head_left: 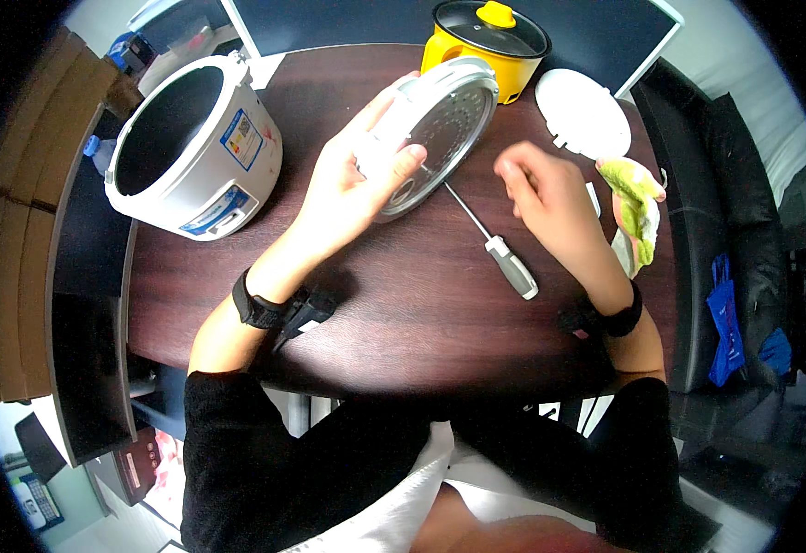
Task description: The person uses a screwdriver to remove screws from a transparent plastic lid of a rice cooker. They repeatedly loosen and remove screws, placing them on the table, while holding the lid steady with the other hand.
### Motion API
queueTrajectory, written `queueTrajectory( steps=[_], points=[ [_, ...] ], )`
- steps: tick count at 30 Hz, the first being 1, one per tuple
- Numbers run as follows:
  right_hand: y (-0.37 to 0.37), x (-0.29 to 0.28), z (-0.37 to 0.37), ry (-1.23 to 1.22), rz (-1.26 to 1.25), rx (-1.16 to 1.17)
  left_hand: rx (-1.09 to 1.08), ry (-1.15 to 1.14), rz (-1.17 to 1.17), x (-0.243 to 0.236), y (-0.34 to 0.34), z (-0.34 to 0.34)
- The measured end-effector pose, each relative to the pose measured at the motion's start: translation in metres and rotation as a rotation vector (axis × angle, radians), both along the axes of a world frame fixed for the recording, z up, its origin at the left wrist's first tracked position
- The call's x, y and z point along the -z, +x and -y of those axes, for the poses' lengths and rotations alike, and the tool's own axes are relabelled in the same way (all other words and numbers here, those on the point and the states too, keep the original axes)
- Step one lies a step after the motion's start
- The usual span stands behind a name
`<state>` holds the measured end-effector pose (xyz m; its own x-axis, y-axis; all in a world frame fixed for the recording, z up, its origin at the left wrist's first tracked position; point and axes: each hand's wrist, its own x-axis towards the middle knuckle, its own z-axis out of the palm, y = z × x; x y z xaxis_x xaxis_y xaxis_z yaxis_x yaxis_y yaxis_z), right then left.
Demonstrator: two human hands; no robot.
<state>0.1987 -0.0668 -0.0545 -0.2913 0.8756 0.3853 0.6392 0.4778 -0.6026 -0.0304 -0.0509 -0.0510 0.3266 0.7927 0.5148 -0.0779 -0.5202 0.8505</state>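
Note:
My left hand (347, 182) grips a rice cooker lid (449, 124) at its edge, thumb on the near side. The lid is tilted up, with its perforated metal inner face toward the right. My right hand (545, 189) hovers to the right of it with fingers curled together, apart from the lid; whatever it may hold is hidden. Between the hands, a screwdriver (511, 265) with a grey-and-white handle lies on the table, its shaft end meeting the lid's lower edge in view. At the left stands the white rice cooker body (202, 180), open at the top.
A yellow pot (516, 76) with a glass lid stands at the back of the brown table (375, 323). Right of it lie a white oval cover (583, 114) and a green-and-white cloth (638, 207). A black sofa (744, 184) borders the right side; cardboard boxes (20, 249) stack at left.

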Motion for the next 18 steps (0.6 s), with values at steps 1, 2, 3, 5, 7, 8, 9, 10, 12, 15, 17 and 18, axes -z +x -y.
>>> queueTrajectory(
  steps=[1,2,3,5,7,8,9,10,12,15,17,18],
  points=[
    [-0.01,-0.008,-0.003,0.034,-0.05,0.005,-0.002,0.001,0.005,-0.001,0.0,0.0],
    [-0.02,-0.015,-0.005,0.068,-0.1,0.009,-0.002,-0.002,-0.008,0.0,0.0,0.001],
    [-0.03,-0.022,-0.008,0.105,-0.151,0.013,-0.002,-0.003,-0.021,0.0,-0.001,0.001],
    [-0.042,-0.031,-0.015,0.172,-0.197,0.013,-0.003,-0.008,-0.041,-0.002,-0.002,0.002],
    [-0.05,-0.035,-0.021,0.249,-0.195,0.026,-0.003,-0.014,-0.053,-0.004,-0.003,0.002],
    [-0.053,-0.034,-0.024,0.231,-0.196,0.043,0.015,-0.027,-0.054,-0.004,-0.004,0.001],
    [-0.054,-0.033,-0.025,0.282,-0.172,0.056,0.017,-0.036,-0.053,-0.005,-0.004,0.001],
    [-0.055,-0.031,-0.026,0.333,-0.148,0.07,0.02,-0.045,-0.052,-0.005,-0.004,0.001],
    [-0.057,-0.03,-0.027,0.376,-0.135,0.09,0.012,-0.033,-0.074,-0.005,-0.005,0.0],
    [-0.058,-0.03,-0.025,0.387,-0.124,0.1,-0.012,0.011,-0.118,-0.004,-0.005,-0.001],
    [-0.057,-0.029,-0.025,0.44,-0.053,0.092,-0.016,0.014,-0.112,-0.004,-0.004,0.0],
    [-0.056,-0.029,-0.026,0.464,-0.02,0.075,-0.024,0.041,-0.096,-0.002,-0.003,-0.001]
  ],
)
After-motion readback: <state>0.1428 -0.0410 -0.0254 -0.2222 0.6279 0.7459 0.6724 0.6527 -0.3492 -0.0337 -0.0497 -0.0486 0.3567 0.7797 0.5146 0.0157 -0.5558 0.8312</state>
